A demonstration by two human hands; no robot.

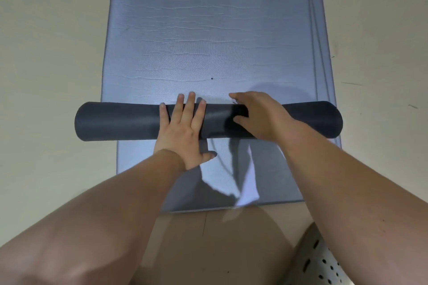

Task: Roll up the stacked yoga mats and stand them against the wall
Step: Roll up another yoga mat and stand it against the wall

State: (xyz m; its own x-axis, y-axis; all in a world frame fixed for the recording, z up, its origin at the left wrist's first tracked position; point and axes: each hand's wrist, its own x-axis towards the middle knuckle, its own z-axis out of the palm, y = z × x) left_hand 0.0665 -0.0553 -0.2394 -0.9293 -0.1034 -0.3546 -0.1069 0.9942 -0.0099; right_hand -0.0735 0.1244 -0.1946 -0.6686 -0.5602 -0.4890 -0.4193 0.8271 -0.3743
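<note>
The rolled mat [120,122] – dark, a tight tube – lies crosswise on the stacked mats [208,30], its ends overhanging both their sides. Beyond the roll the blue-grey top mat stretches flat and lightly wrinkled; to the roll's far right, layered edges [320,58] of the stack show. Pale floor [46,53] flanks the roll on either side. The left hand [183,132] presses flat on the roll's middle, fingers straight. The right hand [259,115] arches over it just beside, fingers and thumb clasping it. Nearer than the roll, at lower right, a perforated grey object [322,264] sits – I cannot tell what it is.
</note>
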